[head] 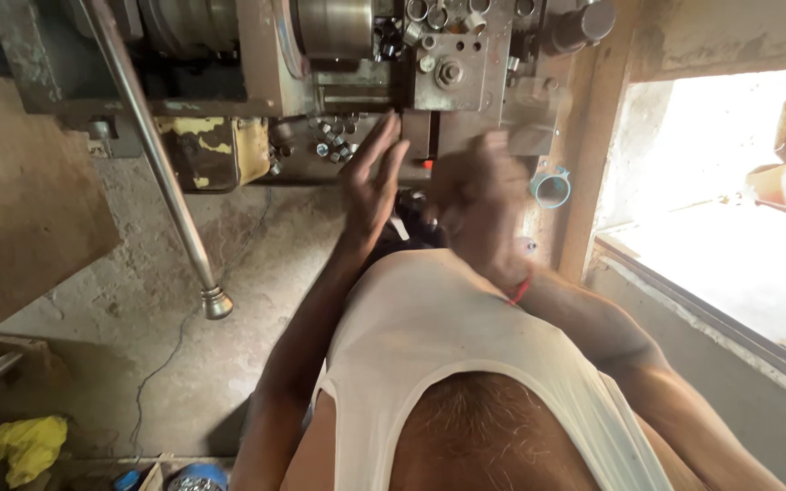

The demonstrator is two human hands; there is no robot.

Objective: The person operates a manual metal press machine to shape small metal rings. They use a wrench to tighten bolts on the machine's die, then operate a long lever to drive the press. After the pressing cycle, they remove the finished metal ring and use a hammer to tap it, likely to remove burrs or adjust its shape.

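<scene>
Left hand (373, 182), open with fingers spread, lies just below the small metal nuts (334, 145) on the lathe (366, 55); right hand (479, 195), motion-blurred with grip unreadable, sits farther right.

right hand (473, 195) blurred, grip unclear

Two hands up, left hand (373, 182) and right hand (475, 195). One lathe machine (338, 55), one long metal lever (161, 164), one blue ring (550, 188), one yellow bag (27, 445), plus one cluster of small nuts (334, 141), too blurry to count.
</scene>
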